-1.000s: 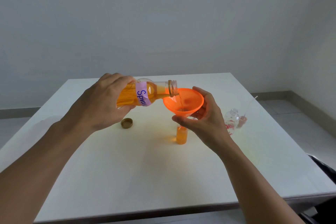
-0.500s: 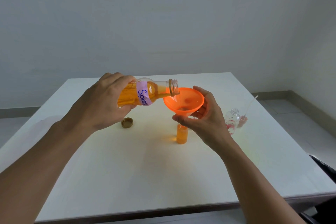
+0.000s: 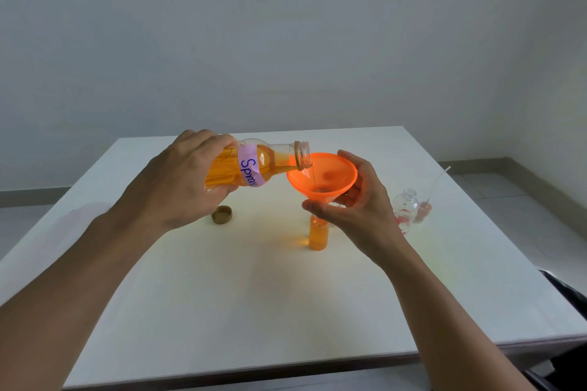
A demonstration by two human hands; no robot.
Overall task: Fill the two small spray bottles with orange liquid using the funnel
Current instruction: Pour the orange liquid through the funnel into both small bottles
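Note:
My left hand [image 3: 178, 184] grips a large clear bottle [image 3: 263, 165] of orange liquid with a purple label, tipped almost level. A thin stream runs from its mouth into an orange funnel [image 3: 322, 176]. My right hand [image 3: 359, 206] holds the funnel from the right side. Below the funnel stands a small spray bottle [image 3: 318, 233] filled with orange liquid; its neck is hidden behind my fingers. A second small clear spray bottle [image 3: 405, 208] stands empty to the right, near the table's right edge.
A gold bottle cap [image 3: 221, 214] lies on the white table [image 3: 222, 295] under the large bottle. A pink spray cap with a long dip tube [image 3: 425, 209] rests beside the empty bottle. A wall stands behind the table.
The large bottle and the funnel have stayed almost still while liquid keeps flowing. The level in the small bottle under the funnel has crept up slightly.

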